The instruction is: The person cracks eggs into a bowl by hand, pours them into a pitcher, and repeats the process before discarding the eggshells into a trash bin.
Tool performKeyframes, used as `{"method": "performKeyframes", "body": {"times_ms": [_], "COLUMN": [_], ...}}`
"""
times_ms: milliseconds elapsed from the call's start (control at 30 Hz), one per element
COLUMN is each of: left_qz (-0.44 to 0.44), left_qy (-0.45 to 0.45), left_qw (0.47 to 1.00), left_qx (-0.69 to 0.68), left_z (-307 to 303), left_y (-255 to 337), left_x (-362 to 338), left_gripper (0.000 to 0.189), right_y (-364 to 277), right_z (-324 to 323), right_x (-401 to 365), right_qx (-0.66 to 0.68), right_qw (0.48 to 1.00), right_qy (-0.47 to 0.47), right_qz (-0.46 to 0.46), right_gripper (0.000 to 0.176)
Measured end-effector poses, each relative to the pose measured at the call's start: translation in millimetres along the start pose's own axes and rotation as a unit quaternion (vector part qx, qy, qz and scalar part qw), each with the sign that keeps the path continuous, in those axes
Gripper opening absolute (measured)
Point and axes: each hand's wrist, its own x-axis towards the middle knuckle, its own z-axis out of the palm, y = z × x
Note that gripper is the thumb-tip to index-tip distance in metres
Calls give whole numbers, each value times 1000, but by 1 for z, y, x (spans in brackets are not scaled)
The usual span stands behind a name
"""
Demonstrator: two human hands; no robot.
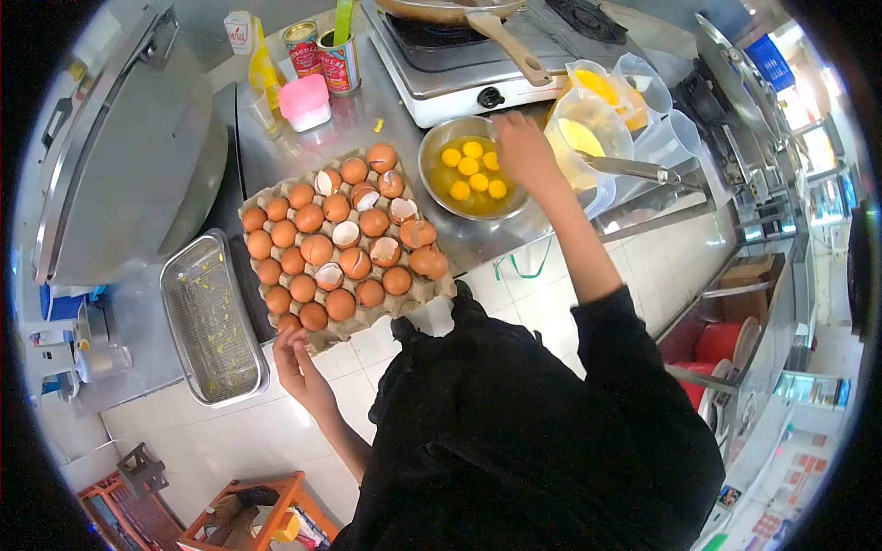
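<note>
Your right hand (525, 147) is over the far right rim of the round metal bowl (480, 204), its fingers bent downward and close together; you can't tell from here whether they pinch anything. Inside the smooth, shiny bowl, glossy round yolks (469, 166) sit in clear, yellowish egg white. Your left hand (299, 365) is at the near left corner of the egg tray (418, 292), fingers curled and drawn together against or just beside the corner egg (288, 323); actual contact is hard to make out. The tray is rough, grey-brown moulded pulp with a bumpy edge, and it lies on the steel tabletop (354, 129) to the left of the bowl. It carries rows of smooth brown eggs (317, 248) among broken shells (345, 234), some of which show pale, hollow insides. Left of the tray you have a long metal pan (213, 317) with rounded corners, its finely patterned base flecked with yellow bits. Beyond the tray stand a pink-and-white plastic tub (305, 101) and two printed cylindrical tins (340, 66). The flat steel-topped stove (441, 78) is behind the bowl, with a tan-handled frying pan (459, 13) on it. To your right, translucent plastic jugs (588, 138) hold yellow contents, near a long metal handle (634, 168).
</note>
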Motion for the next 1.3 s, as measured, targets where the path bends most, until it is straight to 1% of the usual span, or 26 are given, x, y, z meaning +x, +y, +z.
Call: {"method": "performKeyframes", "body": {"times_ms": [33, 100, 167, 233, 333, 433, 533, 633, 733, 833, 933, 1033, 1133, 1233, 1267, 1300], "left_qz": [1, -7, -6, 7, 32, 43, 51, 54, 93, 102, 101, 74, 86, 80, 63, 66], "left_qy": [-3, -7, -8, -9, -22, -41, -43, -21, -15, -6, -25, -51, -67, -102, -106, -110], "left_qw": [1000, 1000, 1000, 1000, 999, 995, 996, 992, 984, 979, 970, 961, 956, 920, 928, 928], "left_qx": [3, 4, 8, 17, 37, 79, 56, 112, 152, 177, 222, 262, 272, 369, 352, 349], "left_z": [2, 6, 11, 15, 24, 32, 40, 44, 49, 56, 57, 58, 58, 54, 56, 57], "left_y": [3, 4, 3, 2, 8, 16, 11, 8, 11, 13, 15, 19, 16, 3, 5, 6], "left_x": [2, 6, 10, 12, 17, 22, 24, 21, 22, 20, 19, 16, 11, 6, 5, 5], "left_gripper": [21, 21, 21, 21, 21, 20, 21, 22, 22, 23, 23, 23, 20, 16, 13, 13], "right_y": [-7, -20, -21, -12, -4, -4, 7, 2, 3, 7, 17, 17, 16, 16, 18, 20], "right_z": [-15, -38, -60, -72, -75, -84, -59, -70, -71, -63, -47, -44, -46, -43, -40, -37], "right_x": [-16, -49, -88, -124, -151, -150, -168, -154, -149, -147, -151, -145, -139, -137, -138, -140], "right_qx": [23, 112, 108, 89, 92, 114, 103, 118, 119, 110, 118, 105, 109, 112, 111, 108], "right_qw": [999, 991, 980, 946, 935, 907, 954, 926, 924, 924, 940, 939, 933, 942, 944, 945], "right_qy": [29, -3, -125, -292, -322, -367, -247, -320, -331, -336, -306, -314, -330, -307, -303, -299], "right_qz": [-15, 68, 111, 110, 118, 173, 131, 161, 150, 145, 92, 91, 98, 80, 74, 68], "right_gripper": [26, 28, 30, 34, 44, 45, 49, 52, 58, 63, 63, 62, 58, 57, 56, 55]}}
